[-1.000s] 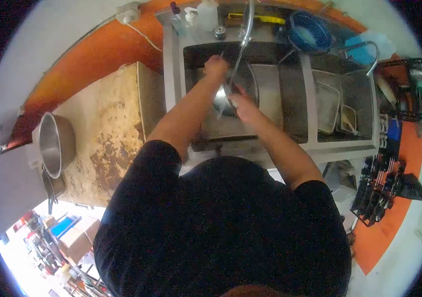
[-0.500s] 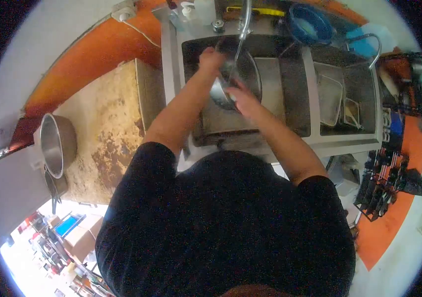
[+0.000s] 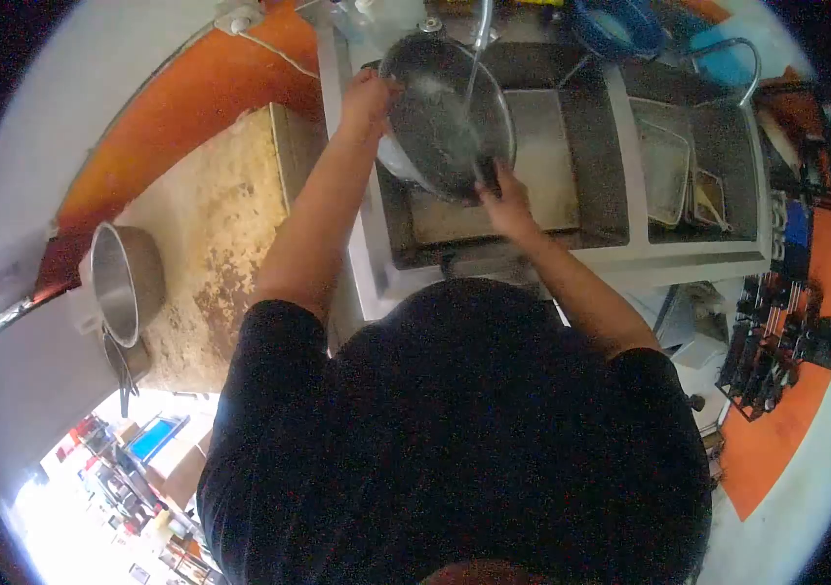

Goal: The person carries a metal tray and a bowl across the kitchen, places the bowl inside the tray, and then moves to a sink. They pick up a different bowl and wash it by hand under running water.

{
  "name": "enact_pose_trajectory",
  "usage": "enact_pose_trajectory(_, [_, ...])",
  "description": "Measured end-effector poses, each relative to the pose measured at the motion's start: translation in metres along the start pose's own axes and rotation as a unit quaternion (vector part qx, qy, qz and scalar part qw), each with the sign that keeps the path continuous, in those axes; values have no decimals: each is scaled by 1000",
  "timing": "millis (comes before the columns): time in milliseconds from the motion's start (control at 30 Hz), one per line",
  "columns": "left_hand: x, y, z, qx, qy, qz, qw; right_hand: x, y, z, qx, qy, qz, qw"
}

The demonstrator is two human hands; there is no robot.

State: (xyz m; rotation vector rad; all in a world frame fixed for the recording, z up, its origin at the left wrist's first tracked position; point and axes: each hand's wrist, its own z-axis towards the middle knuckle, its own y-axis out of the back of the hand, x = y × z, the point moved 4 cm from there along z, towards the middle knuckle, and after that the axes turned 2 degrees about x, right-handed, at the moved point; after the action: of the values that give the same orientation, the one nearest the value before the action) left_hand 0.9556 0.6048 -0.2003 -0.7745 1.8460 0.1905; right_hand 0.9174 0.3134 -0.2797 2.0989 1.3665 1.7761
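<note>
A large round metal pan with a silvery outside and dark, wet inside is held tilted over the left basin of the steel sink. My left hand grips its left rim, fingers curled over the edge. On the lower right, my right hand is closed around a black handle-like part at the rim. Water runs from the curved tap down into the pan. Part of the pan's silvery side shows below my left hand.
Wire-framed baskets lie in the right basin. A blue plastic bowl sits behind the sink. To the left, a deep metal pot stands on a worn table. A black rack hangs at the right.
The pan has come up toward the left and tipped, so its inside now shows broadly under the water. My left hand has moved left, my right hand slightly right and down.
</note>
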Motion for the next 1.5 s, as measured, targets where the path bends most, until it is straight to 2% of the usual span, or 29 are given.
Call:
enact_pose_trajectory(67, [4, 2, 4, -29, 1, -17, 999, 37, -8, -17, -34, 151, -30, 987])
enact_pose_trajectory(100, [18, 13, 23, 3, -11, -16, 1000, 49, -8, -25, -34, 150, -30, 988])
enact_pose_trajectory(167, [19, 13, 23, 33, -21, -15, 999, 67, -10, -37, 50, 144, 30, 988])
enact_pose_trajectory(200, [16, 10, 21, 16, -24, 4, 1000, 65, -7, -38, 85, 133, 55, 986])
enact_pose_trajectory(300, [11, 3, 8, -24, -36, 12, 999, 21, -15, -27, 53, 90, 62, 993])
enact_pose_trajectory(333, [9, 3, 4, -49, -43, 1, 998, 10, -20, -22, 69, 44, 80, 993])
enact_pose_trajectory(367, [9, 4, 8, -49, -43, 0, 998, 15, -20, -19, 68, 44, 80, 993])
enact_pose_trajectory(467, [10, 1, 6, -22, -32, 53, 998, 28, -19, -21, 49, 20, 160, 986])
enact_pose_trajectory(533, [-4, -12, -15, -27, -7, -24, 999, 42, -16, -28, 115, -66, 300, 945])
enact_pose_trajectory(667, [-7, -13, -18, -43, -42, -11, 998, 33, -23, -26, 160, -40, 320, 933])
enact_pose_trajectory(733, [-13, -21, -27, -11, -46, -85, 995, 38, -23, -27, 104, -51, 383, 916])
enact_pose_trajectory(867, [5, 0, 2, -27, -39, 20, 999, 45, -23, -26, 68, -36, 373, 925])
enact_pose_trajectory(933, [-22, -24, -41, -23, -2, -53, 998, 39, -27, -23, 102, -35, 388, 915])
enact_pose_trajectory(1033, [-1, -8, -17, 9, -26, -73, 997, 21, -40, -15, 129, -64, 412, 900])
enact_pose_trajectory(1167, [-6, -12, -21, -6, -17, -79, 997, 40, -31, -24, 112, -101, 433, 889])
enact_pose_trajectory(1267, [-13, -17, -32, -25, -32, -111, 993, 27, -36, -18, 134, -61, 417, 897])
enact_pose_trajectory(1333, [-4, -7, -21, -5, -36, -34, 999, 5, -48, -8, 106, 4, 333, 937])
enact_pose_trajectory(1367, [-3, -7, -20, -5, -36, -34, 999, 10, -42, -11, 107, 4, 333, 937])
enact_pose_trajectory(1433, [-1, -8, -20, -13, -28, -79, 996, 25, -31, -21, 165, -122, 462, 863])
enact_pose_trajectory(1500, [8, 1, -9, 2, -33, -80, 996, 16, -28, -16, 155, -117, 445, 874])
